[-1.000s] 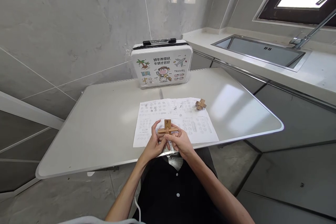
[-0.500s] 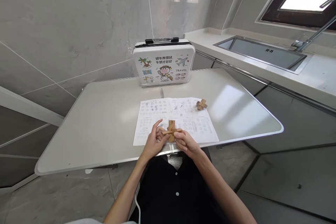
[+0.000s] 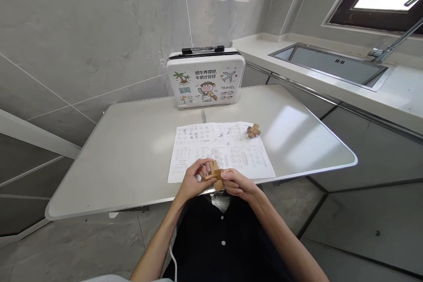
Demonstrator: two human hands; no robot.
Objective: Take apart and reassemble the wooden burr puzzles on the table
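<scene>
Over the front edge of the table, both hands hold a partly joined wooden interlocking puzzle (image 3: pixel 213 167) made of crossing pieces, with a dark mark on its upright flat piece. My left hand (image 3: pixel 194 179) grips the left end of a crosswise piece between thumb and fingers. From the other side, my right hand (image 3: pixel 239 183) pinches the puzzle's right end with thumb and forefinger. Fingers hide parts of the joint. Beneath and beyond the hands lies a printed instruction sheet (image 3: pixel 191 150) with rows of small diagrams. A second wooden puzzle (image 3: pixel 254 131), an assembled burr shape, sits at the sheet's upper right.
A white cartoon-printed case (image 3: pixel 206 81) with a black handle stands at the back of the folding table (image 3: pixel 132 154), against the tiled wall. To the right, a counter (image 3: pixel 403 97) holds a sink (image 3: pixel 330 65) and a tap (image 3: pixel 393 46).
Both hands have lowered slightly toward me with the puzzle, which has tilted. My left fingers have closed in against its upright piece. The second puzzle stays put.
</scene>
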